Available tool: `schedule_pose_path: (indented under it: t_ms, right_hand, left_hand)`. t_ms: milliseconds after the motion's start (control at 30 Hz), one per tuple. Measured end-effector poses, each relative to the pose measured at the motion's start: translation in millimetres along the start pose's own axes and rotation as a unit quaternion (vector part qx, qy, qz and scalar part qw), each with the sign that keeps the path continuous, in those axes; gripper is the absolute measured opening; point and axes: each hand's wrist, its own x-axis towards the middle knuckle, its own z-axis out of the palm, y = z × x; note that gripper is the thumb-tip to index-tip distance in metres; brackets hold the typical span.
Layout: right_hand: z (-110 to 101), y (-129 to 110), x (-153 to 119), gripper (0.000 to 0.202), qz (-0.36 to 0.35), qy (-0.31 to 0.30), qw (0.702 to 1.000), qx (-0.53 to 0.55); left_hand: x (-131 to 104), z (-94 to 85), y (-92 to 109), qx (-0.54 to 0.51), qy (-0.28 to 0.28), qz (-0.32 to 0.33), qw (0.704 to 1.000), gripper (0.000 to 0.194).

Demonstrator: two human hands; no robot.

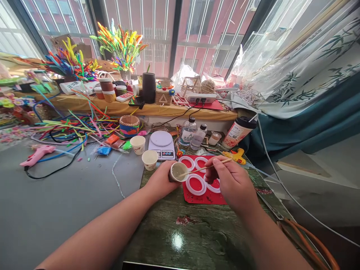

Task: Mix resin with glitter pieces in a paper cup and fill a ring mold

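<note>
My left hand (161, 177) is wrapped round a paper cup (173, 176), tilted so that its mouth faces me. Some clear liquid shows inside. Between the thumb and fingers of my right hand (229, 178) is a thin wooden stick (203, 168), its far end dipping into the cup. Beneath both hands lies a red mat (191, 198) bearing several white ring-shaped molds (196, 184), partly covered by my right hand. Two more paper cups (150, 160) stand left of my left hand, near a white digital scale (161, 144).
Two clear bottles (187, 133) stand behind the mat, beside a drink cup (239, 132) and a yellow glue gun (237, 156). Orange-handled scissors (298, 232) lie at the right edge. At left are a pink glue gun (38, 154) and tangled pipe cleaners (67, 129). A white cable (270, 161) hangs at right.
</note>
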Motion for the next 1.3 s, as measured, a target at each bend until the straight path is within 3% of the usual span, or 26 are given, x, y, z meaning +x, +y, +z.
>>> schedule_pose_path:
  t_ms: [567,1300]
  right_hand:
    - [-4.7,-3.3,5.1,0.053,0.024,-0.031,0.999,-0.005]
    - [-4.4,-2.2,3.2,0.05,-0.002,-0.023,1.0,0.02]
  left_hand:
    - [2.4,-1.0,-0.5,0.021,0.0,0.003,1.0,0.056]
    - [4.3,2.1,-8.2,0.012,0.013,0.024,1.0,0.049]
